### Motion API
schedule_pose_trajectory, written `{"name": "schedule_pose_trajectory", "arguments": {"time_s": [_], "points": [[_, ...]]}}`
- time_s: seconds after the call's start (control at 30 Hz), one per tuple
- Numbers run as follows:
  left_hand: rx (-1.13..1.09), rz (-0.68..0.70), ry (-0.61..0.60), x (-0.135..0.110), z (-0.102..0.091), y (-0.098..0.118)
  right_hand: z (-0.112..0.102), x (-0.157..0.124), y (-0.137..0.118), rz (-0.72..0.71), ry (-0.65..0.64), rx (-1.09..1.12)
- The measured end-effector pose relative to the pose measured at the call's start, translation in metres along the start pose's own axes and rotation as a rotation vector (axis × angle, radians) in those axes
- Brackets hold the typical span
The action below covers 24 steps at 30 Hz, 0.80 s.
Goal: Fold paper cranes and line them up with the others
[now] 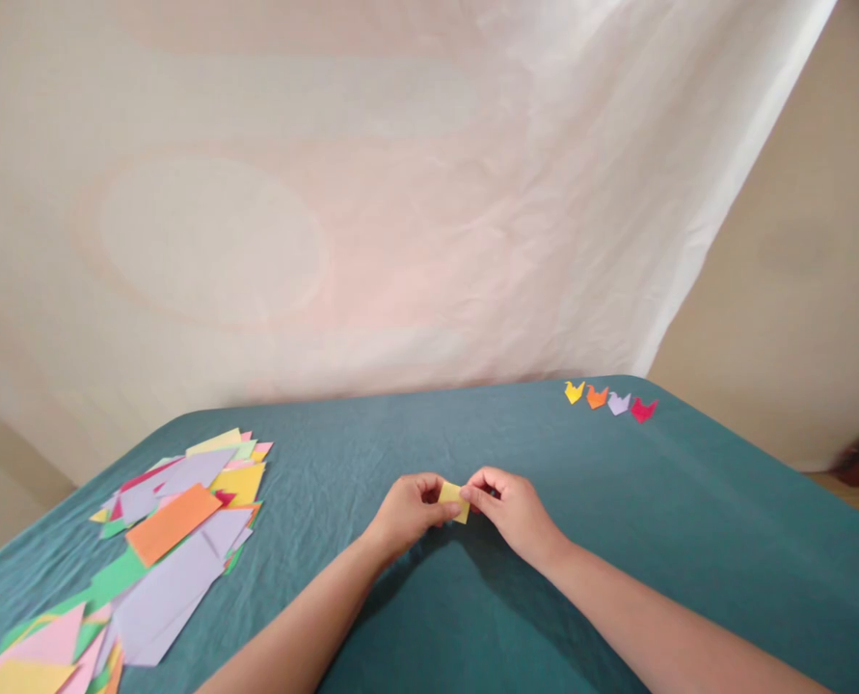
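Between my two hands is a small pale yellow piece of folded paper, held a little above the table. My left hand pinches its left side between thumb and fingers. At its right edge, the thumb and forefinger of my right hand are closed on the same paper. Fingertips hide parts of its outline, so I cannot make out every fold.
A teal cloth covers the table. To the left lies a loose heap of coloured paper sheets. Several small folded paper figures stand in a row at the far right. Behind the table hangs a pale sheet.
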State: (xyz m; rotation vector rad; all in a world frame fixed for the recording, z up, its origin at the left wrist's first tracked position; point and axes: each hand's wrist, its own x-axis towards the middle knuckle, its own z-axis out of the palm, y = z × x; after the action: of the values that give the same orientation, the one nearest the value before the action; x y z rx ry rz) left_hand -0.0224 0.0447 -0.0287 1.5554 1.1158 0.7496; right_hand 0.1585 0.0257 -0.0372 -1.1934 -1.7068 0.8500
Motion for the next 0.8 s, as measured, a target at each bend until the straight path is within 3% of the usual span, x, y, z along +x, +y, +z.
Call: {"name": "schedule_pose_trajectory", "arguments": {"time_s": [0.23,0.53,0.8], "points": [[-0.018,0.037,0.076,-0.001,0.006,-0.003,0.001,0.001,0.002,0.055,-0.091,0.128],[-0.117,-0.003,0.111,0.0,-0.002,0.002,-0.001,0.006,0.008,0.088,-0.076,0.211],[-0.183,0.019,0.016,-0.004,0.012,0.004,0.0,0.001,0.002,0.021,-0.095,0.098]]}}
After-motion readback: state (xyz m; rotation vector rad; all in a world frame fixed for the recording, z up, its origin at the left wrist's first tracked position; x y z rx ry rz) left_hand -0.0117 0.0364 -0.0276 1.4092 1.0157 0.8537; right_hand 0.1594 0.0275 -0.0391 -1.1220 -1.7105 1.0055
